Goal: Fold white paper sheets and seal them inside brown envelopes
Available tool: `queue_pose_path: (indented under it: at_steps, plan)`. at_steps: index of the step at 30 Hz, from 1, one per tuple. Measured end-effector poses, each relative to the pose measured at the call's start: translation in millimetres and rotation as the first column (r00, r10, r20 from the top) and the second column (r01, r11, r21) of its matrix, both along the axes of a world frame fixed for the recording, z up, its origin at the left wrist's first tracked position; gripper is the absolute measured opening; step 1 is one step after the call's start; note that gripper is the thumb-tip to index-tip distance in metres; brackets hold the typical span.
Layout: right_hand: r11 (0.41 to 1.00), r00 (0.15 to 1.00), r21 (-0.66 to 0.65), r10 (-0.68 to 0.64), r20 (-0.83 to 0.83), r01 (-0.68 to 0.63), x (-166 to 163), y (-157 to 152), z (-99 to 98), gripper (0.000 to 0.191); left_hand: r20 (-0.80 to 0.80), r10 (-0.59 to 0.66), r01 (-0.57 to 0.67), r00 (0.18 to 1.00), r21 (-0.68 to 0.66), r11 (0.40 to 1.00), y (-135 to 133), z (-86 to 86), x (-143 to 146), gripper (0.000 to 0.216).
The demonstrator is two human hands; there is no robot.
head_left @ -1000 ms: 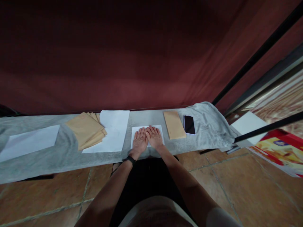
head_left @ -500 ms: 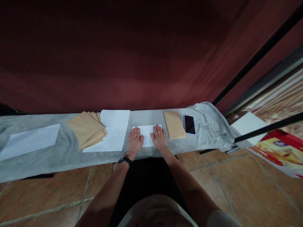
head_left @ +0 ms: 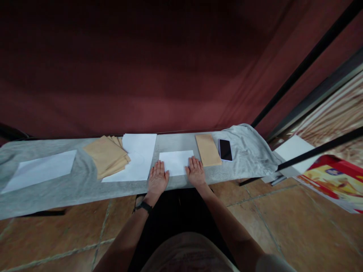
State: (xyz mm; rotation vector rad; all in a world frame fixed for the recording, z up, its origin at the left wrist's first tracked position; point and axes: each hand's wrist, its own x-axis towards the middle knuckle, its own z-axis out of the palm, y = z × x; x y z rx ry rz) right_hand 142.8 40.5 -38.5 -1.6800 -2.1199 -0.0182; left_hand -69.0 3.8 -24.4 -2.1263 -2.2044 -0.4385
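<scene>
A small white sheet of paper [head_left: 176, 163], which looks folded, lies flat in front of me on the cloth-covered table. My left hand [head_left: 158, 178] rests palm down at its left edge, fingers stretched out, with a dark band on the wrist. At the right edge my right hand [head_left: 196, 172] lies flat in the same way, fingers slightly apart. Neither hand grips anything. Right of the right hand is a stack of brown envelopes [head_left: 208, 150]. Beside the left hand lie larger white sheets [head_left: 138, 160], partly covered by fanned brown envelopes [head_left: 109, 155].
A phone [head_left: 225, 150] lies right of the brown stack. Another white sheet [head_left: 41, 169] is at the far left. The grey cloth [head_left: 244, 151] bunches at the table's right end. A red and yellow box [head_left: 336, 181] stands beyond, near black metal bars [head_left: 320, 149].
Both hands have slid outward and toward me, from on top of the small white paper to its side edges, uncovering its middle. The view has shifted slightly.
</scene>
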Motion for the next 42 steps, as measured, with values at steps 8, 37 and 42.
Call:
queue_pose_path:
  at_steps: [8,37,42]
  plan:
    - [0.998,0.997,0.028,0.063,0.041,-0.064,15.4,-21.1,-1.8,0.054,-0.042,-0.117,0.115,0.992,-0.062,0.991,-19.4,5.9,-12.3,0.054]
    - [0.976,0.809,-0.072,0.128,-0.573,-0.206,40.2,3.7,44.3,0.029,0.589,-0.173,0.114,0.79,0.137,0.984,16.4,101.1,-37.2,0.029]
    - [0.98,0.583,-0.081,0.04,-0.812,-0.18,35.7,25.3,76.8,0.034,0.863,-0.151,-0.044,0.482,0.196,0.98,33.8,120.2,-34.9,0.027]
